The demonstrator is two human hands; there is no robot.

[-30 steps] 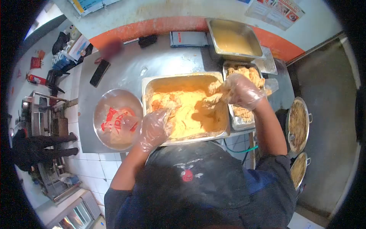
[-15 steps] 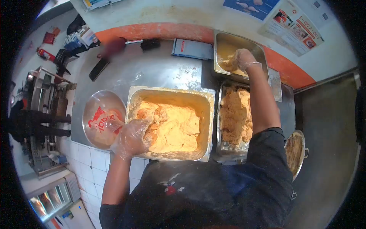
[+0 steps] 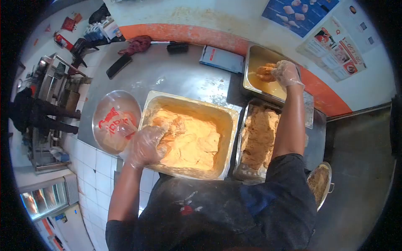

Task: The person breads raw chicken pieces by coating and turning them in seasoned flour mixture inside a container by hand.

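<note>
Your right hand [image 3: 287, 73] has moved over the liquid pan [image 3: 256, 56], fingers gripping coated food [image 3: 266, 72]; your left hand's [image 3: 146, 146] grip, I cannot tell.

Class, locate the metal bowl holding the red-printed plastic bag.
In the head view, the metal bowl sits on the table's left side, just left of the large flour pan.

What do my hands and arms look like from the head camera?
Both the left hand and the right hand wear clear, loose, crinkled plastic gloves that end around the wrists. Short black sleeves stop near the elbows, leaving the forearms uncovered. No cables or markings show on the gloves.
</note>
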